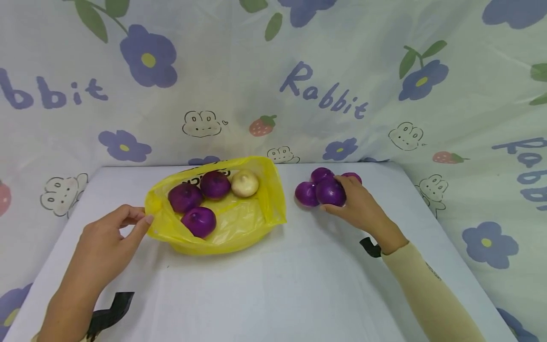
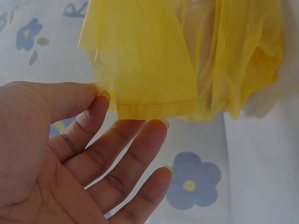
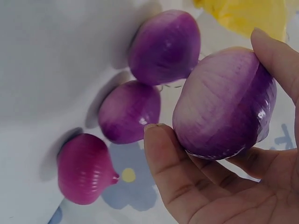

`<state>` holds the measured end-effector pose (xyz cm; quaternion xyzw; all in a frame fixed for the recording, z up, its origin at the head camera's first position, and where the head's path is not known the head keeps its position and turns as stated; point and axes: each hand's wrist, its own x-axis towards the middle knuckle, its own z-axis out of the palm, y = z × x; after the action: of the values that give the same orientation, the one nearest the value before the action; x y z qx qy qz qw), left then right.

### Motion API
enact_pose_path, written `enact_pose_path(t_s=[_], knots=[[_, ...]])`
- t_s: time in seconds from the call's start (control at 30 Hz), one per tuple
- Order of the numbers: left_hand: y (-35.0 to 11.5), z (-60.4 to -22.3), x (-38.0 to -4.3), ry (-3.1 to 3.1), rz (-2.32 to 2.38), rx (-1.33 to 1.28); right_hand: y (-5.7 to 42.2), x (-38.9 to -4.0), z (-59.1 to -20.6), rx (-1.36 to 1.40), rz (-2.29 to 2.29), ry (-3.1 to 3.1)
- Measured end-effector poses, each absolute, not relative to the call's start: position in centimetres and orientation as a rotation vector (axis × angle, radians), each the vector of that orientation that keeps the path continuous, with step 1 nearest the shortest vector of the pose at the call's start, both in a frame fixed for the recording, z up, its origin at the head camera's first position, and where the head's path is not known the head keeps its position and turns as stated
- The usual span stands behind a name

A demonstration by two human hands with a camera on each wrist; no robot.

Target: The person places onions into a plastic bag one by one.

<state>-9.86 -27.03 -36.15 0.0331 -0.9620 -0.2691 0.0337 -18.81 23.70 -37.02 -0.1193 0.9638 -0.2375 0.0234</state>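
Observation:
A yellow plastic bag (image 1: pixel 239 242) lies with its mouth spread on the white table. Its left edge is pinched between thumb and finger of my left hand (image 1: pixel 107 242); the other fingers stay loosely bent in the left wrist view. Inside are purple onions (image 1: pixel 199 222) and a pale onion (image 1: pixel 245 183). To the right of the bag, my right hand (image 1: pixel 363 209) grips a purple onion (image 3: pixel 224 105) with thumb and fingers. Beside it lie two purple onions (image 3: pixel 164 47) and a pinkish-purple onion (image 3: pixel 85 169), which is partly hidden behind the hand in the head view.
The white table (image 1: pixel 273 294) reaches back to a hanging cloth (image 1: pixel 239 85) printed with flowers, rabbits and lettering. A black strap (image 1: pixel 113 311) shows by the left wrist, another black strap (image 1: pixel 370 247) by the right.

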Motion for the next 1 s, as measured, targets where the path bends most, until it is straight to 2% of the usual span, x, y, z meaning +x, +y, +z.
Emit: enact_pose_path(t_s=[1.0], knots=[[-27.0, -35.8, -9.6, -2.954, -0.841, 0.102, 21.3, -17.1, -34.6, -0.429, -0.774, 2.967]])
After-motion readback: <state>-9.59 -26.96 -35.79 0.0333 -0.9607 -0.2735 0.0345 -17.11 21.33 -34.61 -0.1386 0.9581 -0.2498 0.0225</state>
